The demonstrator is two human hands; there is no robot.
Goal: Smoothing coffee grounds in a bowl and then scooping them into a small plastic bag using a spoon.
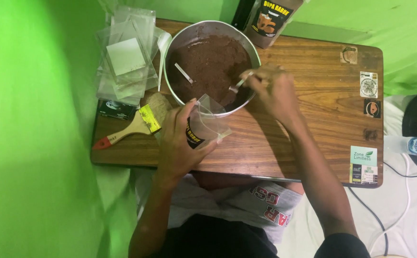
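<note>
At frame centre the left hand (182,138) grips an open pouch (207,125) beside the bowl (170,52), while the right hand (273,88) pinches a spoon (239,85) in the brown powder (211,64), mid-scoop; next calls for a steady lift over the pouch mouth

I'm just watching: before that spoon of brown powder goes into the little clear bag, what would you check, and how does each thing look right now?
1. Clear pouch held by the left hand: ok, gripped at its side.
2. Pouch mouth open: ok, the top edge stands apart by the bowl rim.
3. Spoon in the right hand: ok, pinched by the fingers, its tip in the powder.
4. Spoon loaded: cannot tell, its tip is hidden in the brown powder.
5. Metal bowl sitting steady on the wooden table: ok, fully on the top.
6. Pouch close to the bowl: ok, it touches or nearly touches the rim.
</note>
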